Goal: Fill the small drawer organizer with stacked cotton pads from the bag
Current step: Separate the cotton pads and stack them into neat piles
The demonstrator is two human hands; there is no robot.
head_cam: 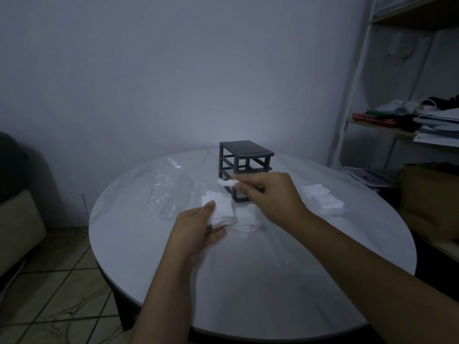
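A dark grey drawer organizer frame (244, 165) stands near the middle of the round white table (273, 269); no drawers show in its open slots. My left hand (198, 229) grips a stack of white cotton pads (221, 209) just in front of the frame. My right hand (268, 194) pinches a single cotton pad (226, 182) at the frame's lower front. Loose pads (248, 219) lie on the table under my right hand. A clear plastic bag (166, 192) lies crumpled to the left.
Another pile of white pads (323, 198) lies on the table to the right. A white shelf unit (360, 95) with papers and clothes stands at the right. A brown cardboard box (432, 199) sits beside the table. A beige seat (17, 229) is at the left.
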